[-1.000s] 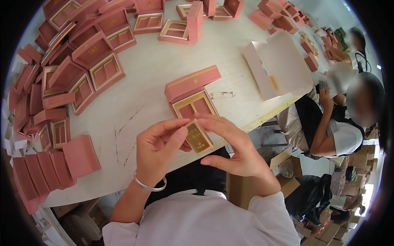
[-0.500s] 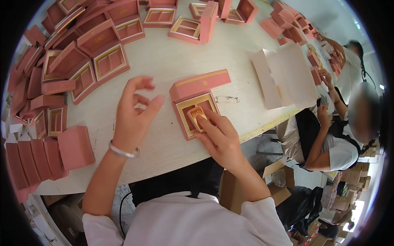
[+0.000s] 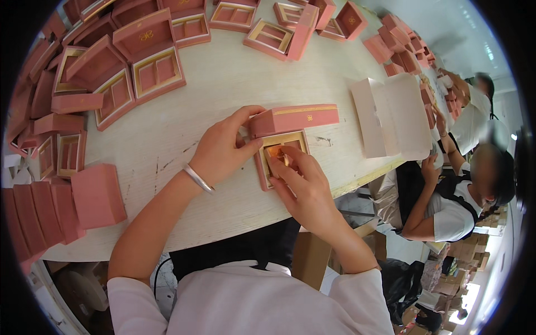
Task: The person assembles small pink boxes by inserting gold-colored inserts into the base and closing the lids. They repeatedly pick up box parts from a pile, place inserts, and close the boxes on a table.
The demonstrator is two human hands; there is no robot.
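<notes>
A pink gift box (image 3: 298,120) stands open on the table in front of me, its hinged lid raised on the far side. Gold trim frames the divided inside of its base. My left hand (image 3: 220,149) is at the box's left end, fingers behind the lid and thumb by the near face. With the fingertips of my right hand (image 3: 307,192) I pinch a small shiny orange-gold piece (image 3: 273,152) in the left part of the base. My fingers cover much of that piece, so its exact kind is unclear.
Open pink boxes (image 3: 158,75) crowd the table's left and far sides. Closed pink boxes (image 3: 100,195) stand in a row at near left. An open white carton (image 3: 373,123) lies to the right. A co-worker (image 3: 446,206) sits beyond the table's right edge, with another person behind.
My left hand has moved right from the air to the box's left end. The box sits slightly farther right and turned straighter. My right hand stays at the small piece inside it.
</notes>
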